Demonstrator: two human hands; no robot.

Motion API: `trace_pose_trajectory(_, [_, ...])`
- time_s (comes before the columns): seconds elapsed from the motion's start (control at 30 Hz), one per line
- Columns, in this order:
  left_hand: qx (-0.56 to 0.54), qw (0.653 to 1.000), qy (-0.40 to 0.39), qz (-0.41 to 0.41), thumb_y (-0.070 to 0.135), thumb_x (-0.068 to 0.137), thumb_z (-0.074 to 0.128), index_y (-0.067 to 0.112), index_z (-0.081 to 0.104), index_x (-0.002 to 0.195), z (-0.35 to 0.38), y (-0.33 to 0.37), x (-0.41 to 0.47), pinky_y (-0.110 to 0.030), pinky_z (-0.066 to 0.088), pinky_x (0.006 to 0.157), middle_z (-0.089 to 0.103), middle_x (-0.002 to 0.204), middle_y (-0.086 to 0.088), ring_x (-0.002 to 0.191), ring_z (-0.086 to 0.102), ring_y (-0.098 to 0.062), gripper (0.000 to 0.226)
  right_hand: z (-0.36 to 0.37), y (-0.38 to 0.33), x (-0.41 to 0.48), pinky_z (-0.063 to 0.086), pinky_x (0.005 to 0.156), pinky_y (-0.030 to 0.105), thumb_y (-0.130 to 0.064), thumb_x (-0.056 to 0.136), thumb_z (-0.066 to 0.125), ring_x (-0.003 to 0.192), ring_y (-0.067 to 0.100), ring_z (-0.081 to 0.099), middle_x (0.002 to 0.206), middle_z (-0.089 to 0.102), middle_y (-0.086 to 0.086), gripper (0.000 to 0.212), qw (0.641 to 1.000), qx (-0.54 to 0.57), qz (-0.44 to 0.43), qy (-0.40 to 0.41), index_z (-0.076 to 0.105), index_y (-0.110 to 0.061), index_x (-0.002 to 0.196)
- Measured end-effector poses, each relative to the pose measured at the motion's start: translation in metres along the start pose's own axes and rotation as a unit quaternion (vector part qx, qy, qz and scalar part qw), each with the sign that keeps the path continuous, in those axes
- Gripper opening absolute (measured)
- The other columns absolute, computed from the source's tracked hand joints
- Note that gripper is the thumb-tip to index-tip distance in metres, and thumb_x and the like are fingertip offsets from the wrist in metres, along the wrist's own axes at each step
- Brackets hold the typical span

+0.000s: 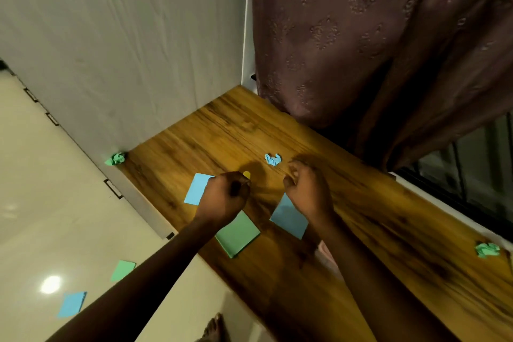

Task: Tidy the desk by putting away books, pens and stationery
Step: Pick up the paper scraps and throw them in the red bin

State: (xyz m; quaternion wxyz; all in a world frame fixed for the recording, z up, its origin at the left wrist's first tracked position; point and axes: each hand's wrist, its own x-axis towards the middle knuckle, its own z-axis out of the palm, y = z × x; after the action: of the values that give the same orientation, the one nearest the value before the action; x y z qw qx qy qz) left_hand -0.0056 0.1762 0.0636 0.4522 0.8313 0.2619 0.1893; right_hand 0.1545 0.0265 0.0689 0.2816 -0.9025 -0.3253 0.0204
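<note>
My left hand (226, 194) is curled into a fist over the wooden desk (374, 216), and a small yellow piece (246, 174) pokes out past its knuckles. It covers part of a flat blue note (196, 189), and a green note pad (238, 234) lies just below its wrist. My right hand (306, 189) hovers with curled fingers above another blue note (287, 219); nothing shows in its grip. A crumpled blue paper ball (273, 159) lies just beyond the two hands.
Crumpled green balls sit at the desk's left corner (116, 159) and near its right edge (487, 249). A green note (122, 270) and a blue note (72, 304) lie on the tiled floor. A white wall and a brown curtain (361, 50) close off the back.
</note>
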Motion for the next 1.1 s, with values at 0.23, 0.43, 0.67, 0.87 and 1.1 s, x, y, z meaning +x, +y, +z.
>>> trace_pose_trajectory(0.23, [0.004,1.0,0.009,-0.019,0.02,0.095,0.064,0.026,0.074,0.088,-0.039,-0.034,0.021,-0.041,0.059,0.066,0.074,0.076,0.007,0.07,0.072,-0.012,0.014,0.062,-0.006,0.069,0.054,0.095,0.037,-0.014,0.09,0.069,0.122,0.026,0.062,0.131,0.067,0.006,0.047,0.995,-0.072,0.01,-0.063,0.063,-0.02,0.136])
trace_pose_trajectory(0.43, [0.029,0.998,0.04,-0.049,0.025,0.095,0.063,0.023,0.074,0.085,-0.063,-0.064,0.032,-0.036,0.057,0.067,0.073,0.076,0.008,0.073,0.069,-0.009,0.015,0.095,0.007,0.091,0.055,0.096,0.043,-0.003,0.092,0.058,0.123,0.029,0.061,0.138,0.063,0.004,0.056,0.985,-0.141,-0.031,-0.096,0.058,-0.025,0.143])
trace_pose_trajectory(0.67, [0.064,0.991,0.071,-0.094,0.029,0.096,0.063,0.027,0.075,0.097,-0.097,-0.105,0.037,-0.019,0.05,0.061,0.073,0.091,0.014,0.077,0.067,0.0,0.013,0.099,0.002,0.101,0.053,0.097,0.042,-0.011,0.096,0.062,0.12,0.028,0.064,0.133,0.067,0.007,0.042,0.982,-0.16,-0.047,-0.091,0.062,-0.021,0.137])
trace_pose_trajectory(0.87, [0.129,0.967,0.183,-0.118,0.02,0.087,0.068,0.025,0.072,0.114,-0.129,-0.144,0.04,-0.036,0.056,0.086,0.07,0.119,0.002,0.107,0.064,-0.022,0.028,0.064,-0.039,0.093,0.059,0.085,0.044,-0.016,0.096,0.067,0.109,0.03,0.068,0.122,0.071,0.011,0.043,0.995,-0.078,-0.066,-0.018,0.061,-0.023,0.138])
trace_pose_trajectory(1.1, [0.263,0.935,0.195,-0.137,0.018,0.087,0.062,0.021,0.06,0.135,-0.17,-0.177,0.047,-0.045,0.053,0.092,0.056,0.136,-0.005,0.118,0.049,-0.037,0.048,0.051,-0.086,0.05,0.061,0.073,0.035,-0.027,0.098,0.066,0.101,0.018,0.069,0.122,0.07,0.002,0.036,0.989,0.015,-0.146,0.033,0.063,-0.021,0.134])
